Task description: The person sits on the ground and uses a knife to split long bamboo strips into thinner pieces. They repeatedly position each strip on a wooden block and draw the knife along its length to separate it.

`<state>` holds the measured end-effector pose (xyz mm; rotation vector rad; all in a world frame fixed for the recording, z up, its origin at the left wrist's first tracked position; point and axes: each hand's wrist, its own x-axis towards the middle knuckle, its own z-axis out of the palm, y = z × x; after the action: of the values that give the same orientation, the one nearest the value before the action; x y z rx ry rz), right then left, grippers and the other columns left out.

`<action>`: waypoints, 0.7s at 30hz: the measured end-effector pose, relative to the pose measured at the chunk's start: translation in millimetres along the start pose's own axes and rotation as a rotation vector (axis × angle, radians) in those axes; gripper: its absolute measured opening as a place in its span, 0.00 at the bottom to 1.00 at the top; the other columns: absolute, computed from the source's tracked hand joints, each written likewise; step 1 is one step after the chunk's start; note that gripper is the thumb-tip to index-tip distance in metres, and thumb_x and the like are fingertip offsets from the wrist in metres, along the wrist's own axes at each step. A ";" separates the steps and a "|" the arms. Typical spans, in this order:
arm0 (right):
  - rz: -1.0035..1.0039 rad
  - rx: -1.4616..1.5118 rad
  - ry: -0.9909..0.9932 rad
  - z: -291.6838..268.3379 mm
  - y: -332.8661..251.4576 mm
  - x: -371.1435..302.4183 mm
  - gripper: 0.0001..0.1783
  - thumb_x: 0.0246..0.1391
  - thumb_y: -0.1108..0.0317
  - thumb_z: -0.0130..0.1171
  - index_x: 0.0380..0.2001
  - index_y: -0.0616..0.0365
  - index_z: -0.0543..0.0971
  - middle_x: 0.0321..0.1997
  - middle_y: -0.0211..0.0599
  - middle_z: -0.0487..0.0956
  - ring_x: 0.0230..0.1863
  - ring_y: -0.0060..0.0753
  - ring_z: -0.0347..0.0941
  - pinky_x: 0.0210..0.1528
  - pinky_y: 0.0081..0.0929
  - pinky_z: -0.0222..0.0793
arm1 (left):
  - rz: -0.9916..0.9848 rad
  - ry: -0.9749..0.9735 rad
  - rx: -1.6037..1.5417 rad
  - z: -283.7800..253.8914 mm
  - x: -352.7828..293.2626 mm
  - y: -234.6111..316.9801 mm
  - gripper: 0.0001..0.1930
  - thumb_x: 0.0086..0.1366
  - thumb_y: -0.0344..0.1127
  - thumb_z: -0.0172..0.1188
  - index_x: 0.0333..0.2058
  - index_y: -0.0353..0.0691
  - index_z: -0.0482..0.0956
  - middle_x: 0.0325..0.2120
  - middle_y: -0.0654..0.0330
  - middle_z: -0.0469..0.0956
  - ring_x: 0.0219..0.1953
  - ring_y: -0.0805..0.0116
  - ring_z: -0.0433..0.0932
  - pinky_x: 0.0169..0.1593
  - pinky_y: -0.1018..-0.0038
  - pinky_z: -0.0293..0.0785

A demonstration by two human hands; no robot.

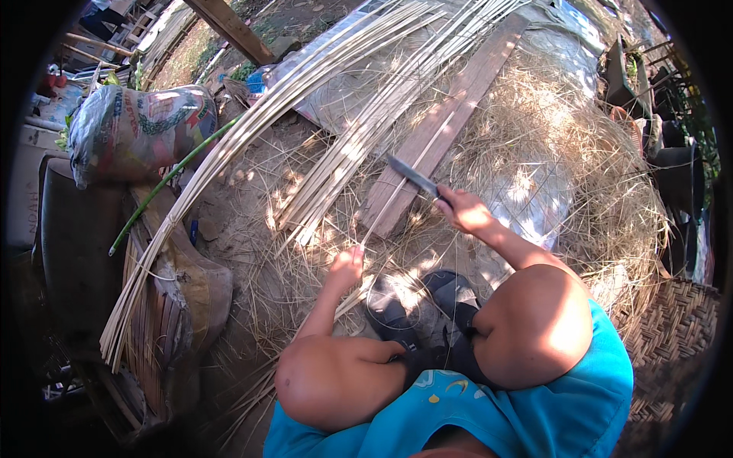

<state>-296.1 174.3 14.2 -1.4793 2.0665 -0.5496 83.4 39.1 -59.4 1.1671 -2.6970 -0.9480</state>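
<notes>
My right hand (466,210) is closed round the dark handle of a knife (413,175). Its blade points up and to the left, lying across a thin pale bamboo strip (395,197). That strip runs along a long wooden plank (458,114) on the ground in front of me. My left hand (348,264) pinches the strip's near end, just short of the plank's near edge. Left of the plank lies a bundle of split bamboo strips (343,164). Whether the blade touches the strip or sits just above it, I cannot tell.
Another long bundle of strips (221,156) leans over a worn bench-like block (191,278) at left, beside a green stem (179,168) and a stuffed sack (141,126). Curly shavings (580,168) heap up at right. A woven mat (676,336) lies near my right side.
</notes>
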 end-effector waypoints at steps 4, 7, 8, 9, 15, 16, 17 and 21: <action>-0.079 -0.115 -0.034 19.3 13.2 -26.0 0.24 0.71 0.43 0.46 0.55 0.49 0.73 0.42 0.53 0.80 0.38 0.65 0.80 0.48 0.55 0.78 | -0.338 -0.321 -0.256 -21.9 29.3 63.0 0.22 0.78 0.46 0.47 0.34 0.32 0.79 0.22 0.52 0.77 0.28 0.60 0.76 0.37 0.63 0.74; 0.341 -0.056 0.371 -69.5 135.4 32.0 0.21 0.72 0.47 0.46 0.48 0.53 0.75 0.23 0.51 0.80 0.31 0.59 0.81 0.34 0.57 0.75 | -0.215 -0.262 -0.357 -30.6 -5.2 20.6 0.19 0.76 0.44 0.48 0.38 0.32 0.80 0.19 0.57 0.72 0.24 0.68 0.68 0.35 0.64 0.70; 0.330 -0.105 0.394 -72.6 134.0 34.3 0.21 0.72 0.48 0.46 0.47 0.54 0.75 0.22 0.51 0.80 0.30 0.59 0.81 0.33 0.56 0.75 | -0.233 -0.324 -0.353 -34.0 -4.0 21.8 0.18 0.76 0.42 0.49 0.41 0.32 0.81 0.18 0.57 0.72 0.24 0.68 0.67 0.34 0.64 0.70; 0.321 -0.157 0.420 -76.5 133.0 33.2 0.21 0.72 0.48 0.46 0.47 0.55 0.76 0.22 0.51 0.79 0.30 0.59 0.81 0.33 0.56 0.75 | -0.268 -0.347 -0.325 -38.2 -6.0 28.1 0.20 0.76 0.45 0.49 0.41 0.32 0.80 0.20 0.56 0.73 0.25 0.69 0.69 0.35 0.64 0.70; -0.378 -0.066 -0.105 35.3 -25.1 -39.2 0.26 0.69 0.46 0.51 0.64 0.45 0.70 0.32 0.50 0.79 0.36 0.57 0.80 0.45 0.48 0.79 | -0.597 -0.529 -0.772 -49.5 33.0 55.1 0.24 0.77 0.53 0.48 0.23 0.46 0.70 0.15 0.73 0.62 0.16 0.78 0.58 0.22 0.77 0.55; -0.250 -0.057 -0.029 32.5 -12.9 -40.1 0.25 0.69 0.46 0.51 0.62 0.45 0.71 0.31 0.51 0.79 0.35 0.57 0.80 0.42 0.48 0.79 | -0.710 -0.652 -0.918 -56.1 38.4 56.2 0.23 0.77 0.52 0.49 0.23 0.47 0.69 0.14 0.74 0.59 0.14 0.80 0.54 0.19 0.78 0.51; -0.122 -0.043 0.047 30.9 11.1 -32.1 0.24 0.70 0.46 0.50 0.61 0.46 0.72 0.31 0.51 0.79 0.34 0.58 0.80 0.39 0.49 0.78 | -0.703 -0.632 -1.047 -56.9 32.3 47.8 0.22 0.78 0.50 0.49 0.24 0.47 0.68 0.13 0.76 0.55 0.13 0.83 0.48 0.17 0.79 0.44; 0.297 -0.130 0.404 -58.7 119.9 28.4 0.21 0.72 0.49 0.46 0.53 0.54 0.74 0.26 0.54 0.81 0.31 0.59 0.81 0.37 0.54 0.77 | -0.758 -0.610 -0.940 -71.6 16.0 26.7 0.20 0.76 0.48 0.52 0.24 0.46 0.68 0.12 0.75 0.57 0.12 0.82 0.51 0.16 0.79 0.44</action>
<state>-428.1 186.4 -18.2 -1.1647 2.6228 -0.6439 74.8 5.3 10.6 1.7744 -1.4922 -2.5965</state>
